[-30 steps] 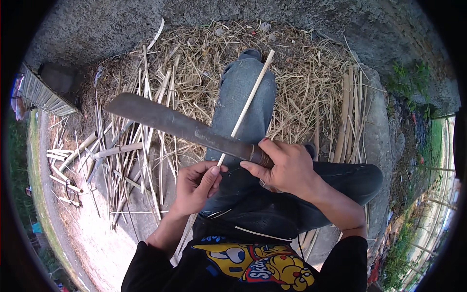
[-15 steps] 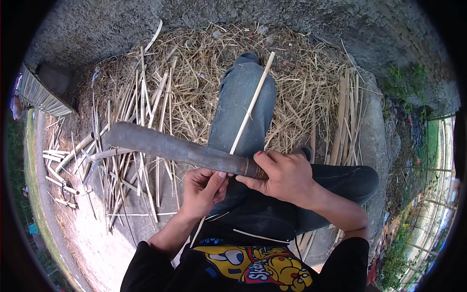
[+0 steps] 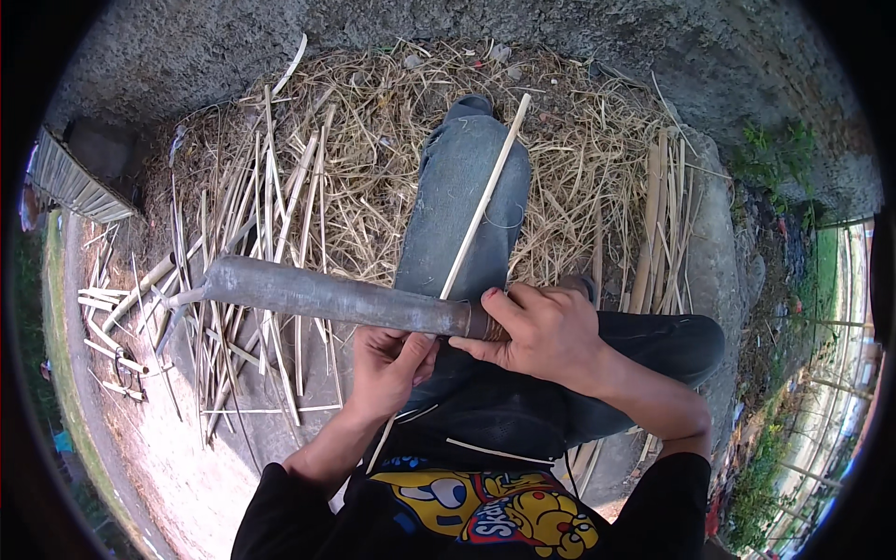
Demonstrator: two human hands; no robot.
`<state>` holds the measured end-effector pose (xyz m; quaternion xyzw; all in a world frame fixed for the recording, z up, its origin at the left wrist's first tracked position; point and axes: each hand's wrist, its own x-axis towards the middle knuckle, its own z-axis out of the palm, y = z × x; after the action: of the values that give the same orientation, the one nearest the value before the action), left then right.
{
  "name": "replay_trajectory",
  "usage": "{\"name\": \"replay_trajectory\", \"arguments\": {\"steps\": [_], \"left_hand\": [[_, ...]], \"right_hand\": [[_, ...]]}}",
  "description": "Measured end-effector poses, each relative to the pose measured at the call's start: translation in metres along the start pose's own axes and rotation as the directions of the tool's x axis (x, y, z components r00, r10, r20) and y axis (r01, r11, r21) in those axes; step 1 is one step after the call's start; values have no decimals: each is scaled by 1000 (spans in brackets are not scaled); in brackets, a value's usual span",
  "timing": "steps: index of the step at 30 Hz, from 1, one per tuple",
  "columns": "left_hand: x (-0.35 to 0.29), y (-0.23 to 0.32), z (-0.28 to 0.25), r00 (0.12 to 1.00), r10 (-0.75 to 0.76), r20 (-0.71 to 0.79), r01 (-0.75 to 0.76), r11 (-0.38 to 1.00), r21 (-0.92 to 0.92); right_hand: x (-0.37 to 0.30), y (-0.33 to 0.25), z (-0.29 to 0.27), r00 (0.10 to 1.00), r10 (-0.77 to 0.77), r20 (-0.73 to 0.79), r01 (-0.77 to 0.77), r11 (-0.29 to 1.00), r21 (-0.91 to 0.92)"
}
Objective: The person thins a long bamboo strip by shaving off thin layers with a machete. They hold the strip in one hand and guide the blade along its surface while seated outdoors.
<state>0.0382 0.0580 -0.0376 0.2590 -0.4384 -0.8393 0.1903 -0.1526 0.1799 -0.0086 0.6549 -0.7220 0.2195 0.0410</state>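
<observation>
My right hand (image 3: 551,336) is closed round the handle of a machete (image 3: 327,294), whose broad grey blade points left across my lap, its hooked tip over the bamboo pile. A long, pale bamboo strip (image 3: 485,201) slants over my jeans-clad leg, passes beneath the blade near the handle and comes out below my left hand. My left hand (image 3: 394,366) pinches that strip just under the blade, the thumb pressed against the fingers. Where blade and strip meet is partly hidden, so I cannot tell how deep the contact is.
Split bamboo strips (image 3: 271,364) lie heaped at the left, with thicker bamboo pieces (image 3: 159,271) beyond. More bamboo slats (image 3: 656,224) rest at the right. Shavings (image 3: 373,140) cover the ground up to the rough wall (image 3: 523,23). A short strip (image 3: 499,453) lies on my lap.
The machete's tip has swung slightly lower and the blade has rolled a little. Both hands keep their grip in nearly the same place, and the strip has barely shifted.
</observation>
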Motion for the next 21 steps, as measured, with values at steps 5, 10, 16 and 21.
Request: {"name": "replay_trajectory", "arguments": {"steps": [5,10,16,21], "left_hand": [[2,3,1,999,-33,16,32,998,59],[6,5,7,998,-69,3,69,998,5],[4,6,4,996,-86,10,86,996,-10],[16,11,10,994,-101,33,102,994,-32]], "right_hand": [[29,44,-11,973,226,-44,-224,973,48],[13,14,-5,990,141,9,-142,988,64],[22,39,-4,979,185,-90,-184,983,11],[21,36,-4,981,192,-28,-189,978,86]]}}
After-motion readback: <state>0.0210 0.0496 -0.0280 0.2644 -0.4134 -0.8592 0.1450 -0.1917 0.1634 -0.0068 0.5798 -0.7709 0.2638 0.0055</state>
